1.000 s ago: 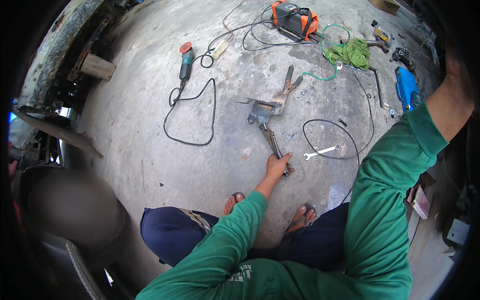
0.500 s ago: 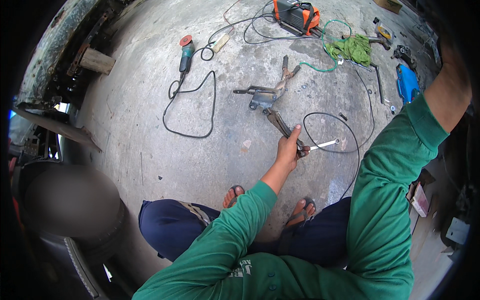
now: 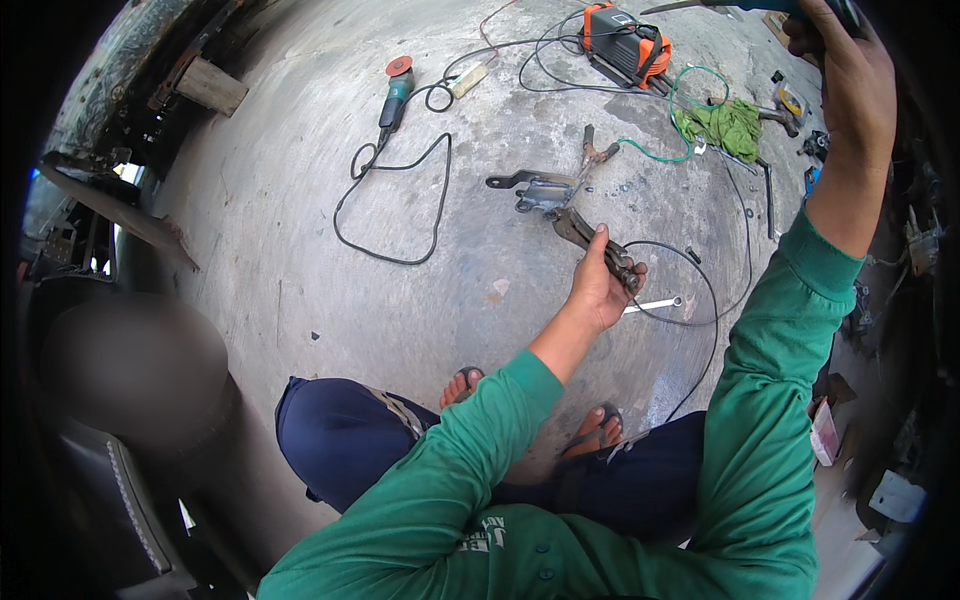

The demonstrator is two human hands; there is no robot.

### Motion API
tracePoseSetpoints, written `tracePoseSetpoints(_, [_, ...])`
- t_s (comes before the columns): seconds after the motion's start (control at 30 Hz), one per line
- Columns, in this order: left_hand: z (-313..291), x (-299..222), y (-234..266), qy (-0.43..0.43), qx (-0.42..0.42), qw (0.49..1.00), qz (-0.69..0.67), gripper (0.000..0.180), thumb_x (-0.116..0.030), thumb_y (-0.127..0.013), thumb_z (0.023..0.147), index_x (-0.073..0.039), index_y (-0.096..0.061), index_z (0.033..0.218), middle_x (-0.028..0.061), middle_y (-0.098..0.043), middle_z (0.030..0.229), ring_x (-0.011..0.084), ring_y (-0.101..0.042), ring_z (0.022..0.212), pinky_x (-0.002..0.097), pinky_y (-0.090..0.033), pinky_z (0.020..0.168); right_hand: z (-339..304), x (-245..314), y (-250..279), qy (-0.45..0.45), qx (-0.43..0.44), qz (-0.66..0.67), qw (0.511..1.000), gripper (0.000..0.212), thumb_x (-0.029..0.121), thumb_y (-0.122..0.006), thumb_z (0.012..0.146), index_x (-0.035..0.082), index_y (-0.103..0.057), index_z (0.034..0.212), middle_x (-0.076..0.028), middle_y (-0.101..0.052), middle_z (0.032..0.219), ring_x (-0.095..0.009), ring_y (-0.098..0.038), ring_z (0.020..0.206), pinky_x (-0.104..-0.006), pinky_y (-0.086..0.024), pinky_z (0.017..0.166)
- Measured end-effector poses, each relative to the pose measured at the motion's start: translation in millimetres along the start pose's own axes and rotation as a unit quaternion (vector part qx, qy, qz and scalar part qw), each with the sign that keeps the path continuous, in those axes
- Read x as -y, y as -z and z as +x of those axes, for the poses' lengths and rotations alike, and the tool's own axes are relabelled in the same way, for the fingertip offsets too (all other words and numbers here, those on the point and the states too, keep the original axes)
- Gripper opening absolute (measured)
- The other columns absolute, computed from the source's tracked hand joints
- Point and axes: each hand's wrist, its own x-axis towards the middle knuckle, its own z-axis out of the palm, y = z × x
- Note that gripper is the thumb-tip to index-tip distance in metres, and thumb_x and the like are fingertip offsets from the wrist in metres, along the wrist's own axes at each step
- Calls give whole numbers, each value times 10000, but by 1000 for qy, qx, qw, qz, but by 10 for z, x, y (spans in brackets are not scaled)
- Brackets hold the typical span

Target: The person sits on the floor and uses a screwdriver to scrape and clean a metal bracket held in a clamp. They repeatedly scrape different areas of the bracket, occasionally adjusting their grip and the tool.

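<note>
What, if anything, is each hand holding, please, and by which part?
The left hand holds locking pliers by the handles. The right hand grips a dark object partly out of view; its kind and held part cannot be told.

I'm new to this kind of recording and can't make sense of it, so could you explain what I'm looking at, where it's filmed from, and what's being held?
There is no robot here, just a person's two bare hands. A wide fisheye camera on the person's head looks down, so straight edges bend near the rim. The left hand grips locking pliers, whose far end meets a metal bracket. The right hand, at upper right, holds a dark tool cut off by the picture's edge, so I can't say what it is. On the concrete floor lie an angle grinder, a wrench, a green cloth and a boxy orange-and-black machine.
</note>
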Motion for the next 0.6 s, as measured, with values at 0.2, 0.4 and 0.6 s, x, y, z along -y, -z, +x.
tracePoseSetpoints(0.2, [106, 309, 73, 13, -3, 999, 29, 456, -526, -733, 957, -113, -539, 955, 77, -582, 790, 309, -679, 794, 425, -579, 689, -112, 4, -376, -45, 140, 36, 989, 169, 104, -765, 931, 13, -646, 1008, -24, -650, 754, -93, -617, 596, -249, -493, 496])
tracePoseSetpoints(0.4, [276, 646, 582, 30, -35, 996, 74, 424, -413, -770, 949, -68, -528, 985, 93, -583, 796, 284, -683, 671, 416, -585, 557, -114, 4, -364, -65, 166, 37, 983, 166, 105, -759, 941, 16, -635, 1007, -25, -643, 746, -99, -628, 568, -251, -508, 477])
tracePoseSetpoints(0.6, [272, 705, 1321, -24, -138, 964, 226, 304, -235, -741, 893, -38, -549, 1023, 68, -561, 728, 211, -591, 542, 374, -468, 439, -47, 33, -310, -82, 176, 29, 980, 164, 99, -748, 949, 1, -628, 1005, -44, -647, 728, -114, -638, 540, -265, -530, 463])
